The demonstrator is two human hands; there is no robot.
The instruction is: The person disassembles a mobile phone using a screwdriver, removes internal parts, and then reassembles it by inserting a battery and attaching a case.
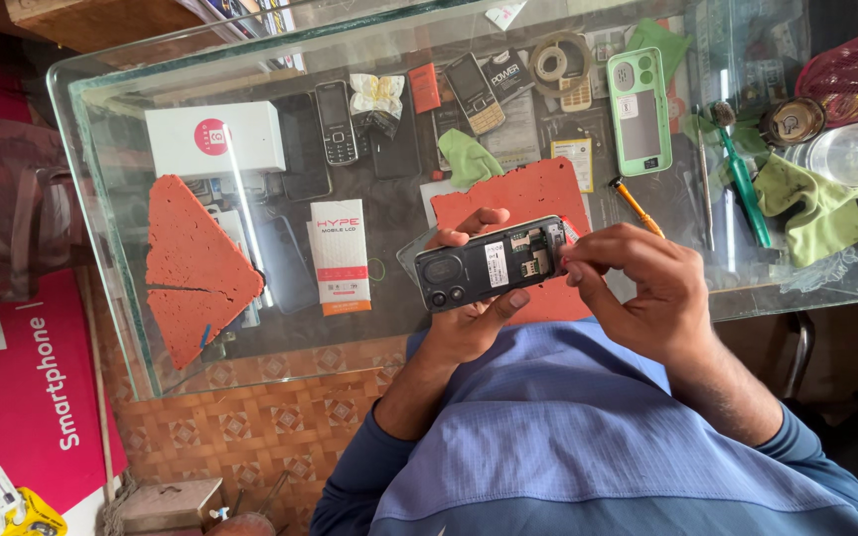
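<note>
My left hand [469, 318] holds a small black phone [489, 263] with its back cover off, the inner compartment and slots facing up. The thumb rests along the phone's near edge and the fingers wrap its far side. My right hand [638, 293] pinches at the phone's right end with thumb and fingertips. Whether something small is held between those fingertips is too small to tell. Both hands hover over a red foam pad [528, 194] on the glass table [111, 208], just above my blue shirt.
On and under the glass lie a second red foam piece [196, 263], a white box [215, 139], a small white-and-orange box [340, 253], several keypad phones [336, 122], a green phone case [639, 109], green cloths [811, 208], a green-handled tool [744, 189], an orange screwdriver [636, 204] and a tape roll [558, 62].
</note>
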